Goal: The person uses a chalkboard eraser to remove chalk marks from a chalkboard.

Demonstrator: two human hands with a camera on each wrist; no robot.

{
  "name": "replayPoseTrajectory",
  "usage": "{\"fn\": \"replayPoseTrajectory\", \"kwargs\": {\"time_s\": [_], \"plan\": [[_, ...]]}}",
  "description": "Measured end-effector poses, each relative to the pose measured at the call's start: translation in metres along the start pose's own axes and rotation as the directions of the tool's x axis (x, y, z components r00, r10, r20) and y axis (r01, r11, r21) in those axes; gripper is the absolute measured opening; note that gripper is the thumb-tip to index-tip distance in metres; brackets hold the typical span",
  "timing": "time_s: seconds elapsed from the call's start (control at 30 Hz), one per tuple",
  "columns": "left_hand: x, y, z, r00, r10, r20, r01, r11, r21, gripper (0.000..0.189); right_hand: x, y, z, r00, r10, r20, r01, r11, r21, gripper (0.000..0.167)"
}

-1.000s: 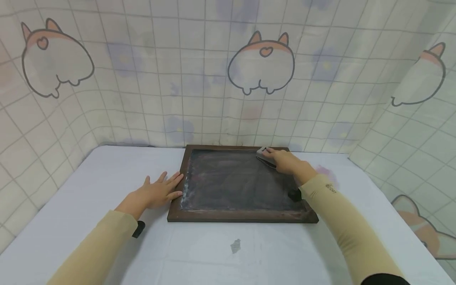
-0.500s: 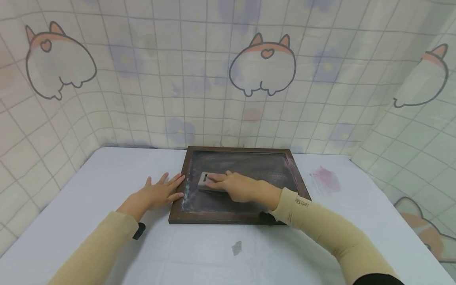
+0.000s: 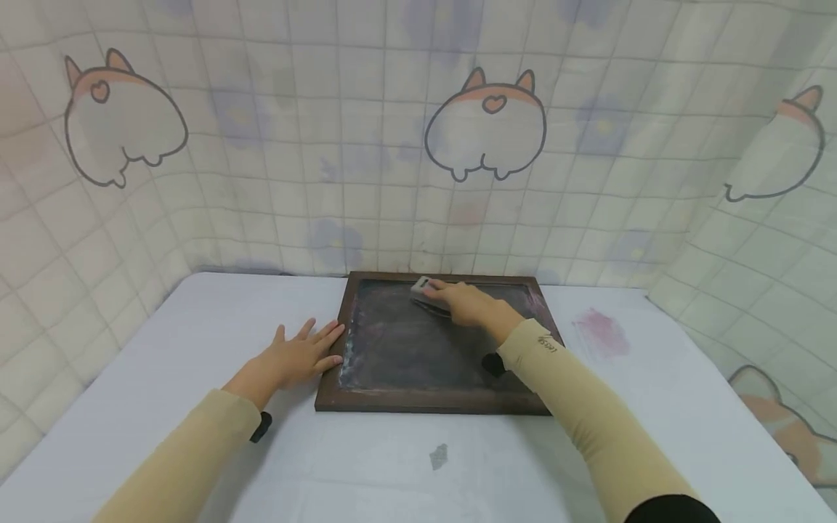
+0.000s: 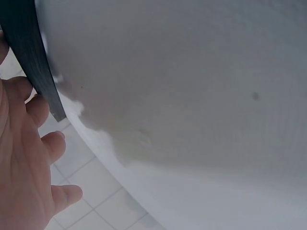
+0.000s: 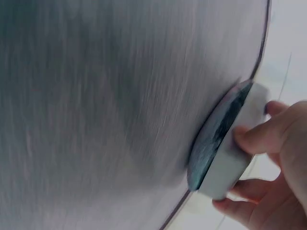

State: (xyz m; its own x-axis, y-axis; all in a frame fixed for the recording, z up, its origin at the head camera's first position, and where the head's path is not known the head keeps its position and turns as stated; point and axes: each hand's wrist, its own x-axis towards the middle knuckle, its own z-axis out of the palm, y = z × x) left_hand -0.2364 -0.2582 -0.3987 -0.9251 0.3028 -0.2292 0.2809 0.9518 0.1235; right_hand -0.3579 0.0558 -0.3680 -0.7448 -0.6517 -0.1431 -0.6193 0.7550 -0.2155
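A blackboard [image 3: 405, 349] in a dark brown wooden frame lies flat on the white table, with smeared chalk over its surface. My right hand [image 3: 467, 303] grips a grey chalkboard eraser [image 3: 421, 289] near the board's far edge. In the right wrist view, thumb and fingers hold the pale back of the eraser [image 5: 235, 153], and its dark felt side faces the board. Fingers spread, my left hand [image 3: 294, 357] rests against the left side of the frame. The left wrist view shows the fingers of the left hand [image 4: 29, 143] touching the frame's edge [image 4: 36, 62].
The white table [image 3: 366, 472] reaches to a grid-patterned curtain [image 3: 314, 145] at the back and sides. A pink chalk smudge [image 3: 601, 332] marks the table right of the board. A small grey patch [image 3: 439, 457] lies in front of it.
The right hand has swept the eraser from the board's far right to its left middle, then up to the far edge near the middle. The left hand stays at the frame.
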Motion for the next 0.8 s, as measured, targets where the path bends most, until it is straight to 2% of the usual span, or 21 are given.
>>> {"fn": "replayPoseTrajectory", "kwargs": {"time_s": [0.07,0.17,0.27,0.37,0.47,0.57,0.67,0.8], "plan": [[0.001,0.002,0.002,1.000,0.004,-0.002,-0.004,1.000,0.002,0.071,-0.001,0.018,-0.002,0.997,0.077,-0.013,-0.077,0.997,-0.015,0.081],[0.002,0.003,0.003,1.000,-0.003,0.002,0.003,1.000,0.010,0.070,-0.005,0.036,-0.003,0.990,0.141,-0.022,-0.142,0.990,-0.017,0.081],[0.002,0.001,0.003,1.000,-0.007,-0.003,0.007,0.999,0.033,0.070,-0.008,0.041,-0.002,0.988,0.147,-0.044,-0.148,0.989,-0.010,0.081],[0.002,-0.001,0.002,1.000,0.006,-0.020,-0.004,0.998,0.060,0.070,-0.009,0.032,0.000,0.991,0.118,-0.067,-0.119,0.993,-0.017,0.078],[0.001,-0.004,0.003,0.999,0.013,-0.036,-0.010,0.997,0.081,0.070,-0.012,0.007,0.002,0.997,0.030,-0.075,-0.033,0.999,-0.038,0.072],[0.001,-0.005,0.004,0.999,0.018,-0.052,-0.014,0.996,0.088,0.070,-0.021,-0.024,0.007,0.993,-0.107,-0.051,0.105,0.993,-0.048,0.069],[0.002,-0.005,0.005,0.997,0.032,-0.070,-0.024,0.994,0.103,0.070,-0.035,-0.052,0.014,0.969,-0.248,-0.004,0.247,0.968,-0.048,0.068],[0.005,-0.004,0.006,0.996,0.042,-0.080,-0.032,0.991,0.128,0.070,-0.052,-0.073,0.022,0.919,-0.393,0.039,0.395,0.913,-0.102,0.069]]}}
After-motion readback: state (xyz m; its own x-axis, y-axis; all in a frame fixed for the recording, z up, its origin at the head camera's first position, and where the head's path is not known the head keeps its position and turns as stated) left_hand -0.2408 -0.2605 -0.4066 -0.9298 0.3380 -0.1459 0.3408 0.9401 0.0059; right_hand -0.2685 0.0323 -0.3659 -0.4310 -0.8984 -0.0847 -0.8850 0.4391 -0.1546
